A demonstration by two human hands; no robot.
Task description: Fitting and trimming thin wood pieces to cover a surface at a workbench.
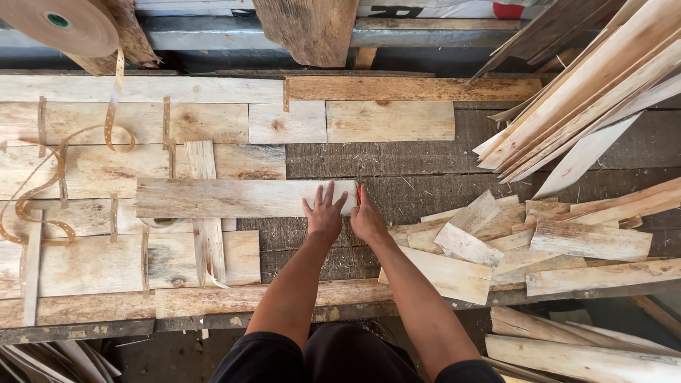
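Nearest, the left hand [325,213] lies flat with fingers spread on the right end of a long thin wood strip [245,198], pressing rather than gripping; the right hand [367,218] stands edge-on against that end, fingers straight, grasping nothing; the strip lies across the taped patchwork of boards [92,170] on the worktop [425,188]. To place it well, keep the palm flat, push squarely from the end, and line its edge up with its neighbours; beyond hangs a roll of paper tape [64,25].

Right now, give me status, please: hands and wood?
Left hand flat on long veneer strip. Right hand at its end. Scrap pile beside.
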